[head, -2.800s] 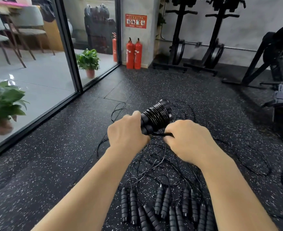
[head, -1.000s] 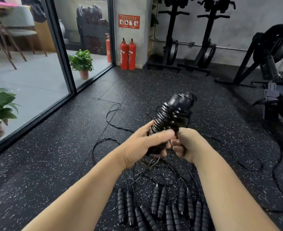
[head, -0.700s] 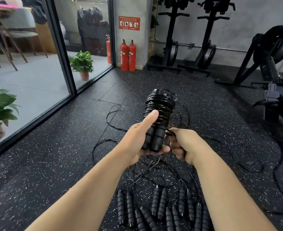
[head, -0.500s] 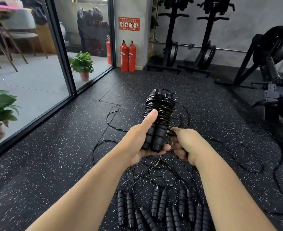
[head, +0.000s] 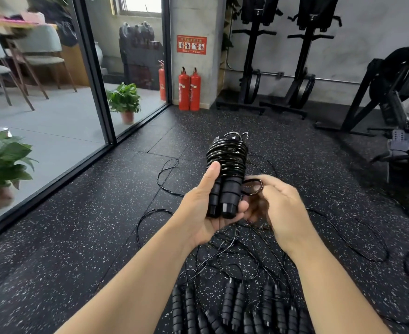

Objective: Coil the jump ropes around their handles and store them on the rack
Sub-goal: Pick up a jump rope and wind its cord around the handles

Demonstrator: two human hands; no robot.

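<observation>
My left hand point(head: 204, 213) grips a pair of black jump rope handles point(head: 224, 196) held upright side by side, thumb stretched up along them. Glossy black rope is coiled tightly round their upper half point(head: 227, 156). Just right of the handles, my right hand point(head: 274, 203) pinches a small loop of the rope's end point(head: 253, 186). On the floor below lie several more black handles point(head: 232, 307) in pairs, their thin ropes point(head: 222, 251) spread in tangled loops.
The floor is black speckled rubber point(head: 78, 237). A glass wall with a dark frame point(head: 95, 75) runs along the left, potted plants point(head: 124, 102) behind it. Two red fire extinguishers point(head: 189, 89) stand by a pillar. Black gym machines point(head: 283, 68) line the back and right.
The bundle has swung from tilted away to upright in my left hand. My right hand opened out from a fist under the coil and now holds a small loop of rope beside the handles.
</observation>
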